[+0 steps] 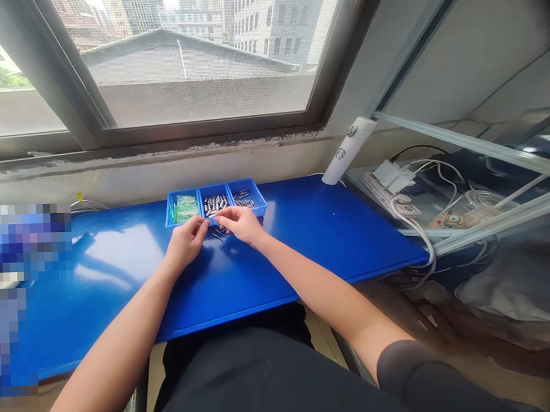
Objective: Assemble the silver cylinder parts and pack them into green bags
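At the near edge of the blue plastic three-compartment tray (256,197), the left hand (186,239) and right hand (243,224) nearly meet, thumb and forefinger of each pinched together; what they pinch I can't tell. The thin dark rods (220,234) lie loose on the glossy blue table (303,247), just beside the right hand, slanting from far left to near right.

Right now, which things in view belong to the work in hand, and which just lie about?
Likely in use: divided blue tray, green pieces, black-and-silver cylinders, thin pins.
Apparently unrelated: white flask, power strip, clear jar.
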{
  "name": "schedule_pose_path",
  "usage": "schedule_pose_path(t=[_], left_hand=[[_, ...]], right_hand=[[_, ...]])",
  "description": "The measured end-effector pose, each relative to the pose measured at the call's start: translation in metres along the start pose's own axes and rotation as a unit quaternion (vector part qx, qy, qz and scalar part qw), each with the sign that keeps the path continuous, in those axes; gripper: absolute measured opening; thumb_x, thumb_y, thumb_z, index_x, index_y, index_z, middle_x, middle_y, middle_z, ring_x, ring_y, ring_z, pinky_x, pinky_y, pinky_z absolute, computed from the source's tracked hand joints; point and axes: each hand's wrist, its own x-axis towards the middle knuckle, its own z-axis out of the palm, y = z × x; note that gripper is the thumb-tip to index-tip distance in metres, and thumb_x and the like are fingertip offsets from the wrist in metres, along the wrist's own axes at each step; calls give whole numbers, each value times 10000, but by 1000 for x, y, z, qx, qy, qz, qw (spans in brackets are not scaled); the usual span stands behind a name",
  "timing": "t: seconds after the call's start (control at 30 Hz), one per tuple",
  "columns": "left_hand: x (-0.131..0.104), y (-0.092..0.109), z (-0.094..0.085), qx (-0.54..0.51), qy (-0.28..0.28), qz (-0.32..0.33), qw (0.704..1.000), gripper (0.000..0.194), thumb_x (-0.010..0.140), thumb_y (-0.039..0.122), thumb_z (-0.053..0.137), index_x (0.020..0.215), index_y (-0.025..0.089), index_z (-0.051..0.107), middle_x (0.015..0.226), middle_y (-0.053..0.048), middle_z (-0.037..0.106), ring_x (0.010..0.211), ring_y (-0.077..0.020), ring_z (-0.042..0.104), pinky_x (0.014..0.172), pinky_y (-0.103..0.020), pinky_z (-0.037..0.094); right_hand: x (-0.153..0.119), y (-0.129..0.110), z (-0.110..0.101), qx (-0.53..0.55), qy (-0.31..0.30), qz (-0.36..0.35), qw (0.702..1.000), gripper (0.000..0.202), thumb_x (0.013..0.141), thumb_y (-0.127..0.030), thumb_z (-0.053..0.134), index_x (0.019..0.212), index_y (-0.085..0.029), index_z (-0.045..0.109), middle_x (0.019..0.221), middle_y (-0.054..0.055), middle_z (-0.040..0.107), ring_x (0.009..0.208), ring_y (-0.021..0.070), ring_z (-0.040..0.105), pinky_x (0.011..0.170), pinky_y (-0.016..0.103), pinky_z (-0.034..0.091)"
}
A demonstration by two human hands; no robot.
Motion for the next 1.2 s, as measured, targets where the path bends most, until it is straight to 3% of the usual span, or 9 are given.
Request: schedule_pose_path(t=[0.17,0.37,0.53,0.67,0.83,0.97,1.1,1.2], left_hand=[[0,-1,0,-2,5,-4,1000,261,950,403,499,818,198,591,575,37,543,506,-119,468,524,-237,346],[-1,2,-1,-27,10,-8,1000,192,936,379,540,1007,211,599,526,87,451,442,-95,378,512,-225,320],[0,0,0,-10,9,0,1000,183,946,368,517,950,205,602,538,73,483,457,-100,403,518,-229,330],[1,-4,1,7,10,2,1000,267,962,397,491,842,190,607,594,33,567,518,-113,481,535,-234,359],[0,-4,0,-19,9,5,1000,299,949,418,511,815,176,624,581,23,572,517,-111,492,529,-231,368],[-2,2,0,-103,-23,9,994,290,945,441,535,983,173,639,532,57,512,457,-97,453,490,-218,348],[-3,4,3,-86,-9,24,996,261,873,439,663,957,196,616,510,98,431,440,-71,358,482,-201,296],[-2,3,3,-70,-9,30,997,227,906,418,616,957,197,628,515,93,428,449,-72,348,490,-203,297]], right_hand=[[-1,-1,2,5,-6,5,1000,200,749,-282,779,891,-151,728,762,37,722,670,122,653,549,210,512],[-1,0,1,13,-8,2,1000,216,746,-311,786,887,-159,724,763,28,712,668,115,646,545,203,508],[0,3,1,-13,-13,-8,1000,231,758,-322,774,911,-155,729,780,38,722,672,123,649,573,223,520],[-1,4,1,-54,-20,-50,997,235,779,-333,748,925,-151,731,817,48,736,687,127,659,646,248,543],[-5,2,1,-138,-35,-126,982,190,810,-303,700,936,-164,728,865,54,747,757,161,688,748,299,559],[-8,2,3,-106,-60,-97,988,161,878,-331,632,942,-183,633,839,40,742,716,165,709,708,299,563],[-8,3,5,-53,-72,-70,994,229,893,-412,634,929,-209,535,721,-5,717,631,144,680,604,251,528],[-7,2,7,-20,-75,-41,996,276,865,-441,667,905,-204,531,722,5,718,658,154,699,552,225,502]])
